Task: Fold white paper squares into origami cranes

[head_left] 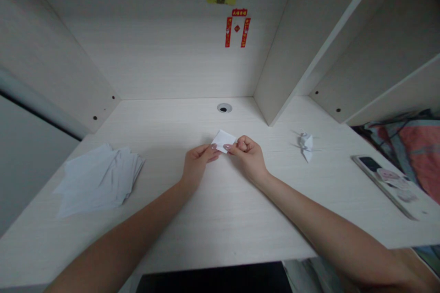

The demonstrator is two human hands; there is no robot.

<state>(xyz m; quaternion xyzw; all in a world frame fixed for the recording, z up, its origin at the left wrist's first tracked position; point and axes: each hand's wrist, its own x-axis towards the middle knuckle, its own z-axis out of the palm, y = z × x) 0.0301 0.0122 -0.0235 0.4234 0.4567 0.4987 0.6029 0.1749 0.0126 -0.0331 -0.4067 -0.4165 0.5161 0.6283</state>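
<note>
Between my two hands is a small folded piece of white paper (224, 138), held just above the desk. My left hand (199, 161) pinches its lower left edge, thumb on top. My right hand (250, 157) grips the right side with the thumb on the paper and the other fingers curled. The finger pads beneath the paper are hidden. Off to the right lies a folded white paper figure (305, 145) with thin pointed parts, apart from both hands.
A loose stack of white paper sheets (99, 178) lies on the left of the desk (192, 233). On the right rests a phone in a decorated case (385, 185), near red and grey fabric (412, 146). An upright panel (275, 73) stands behind my right hand; a round cable hole (224, 108) is at the back.
</note>
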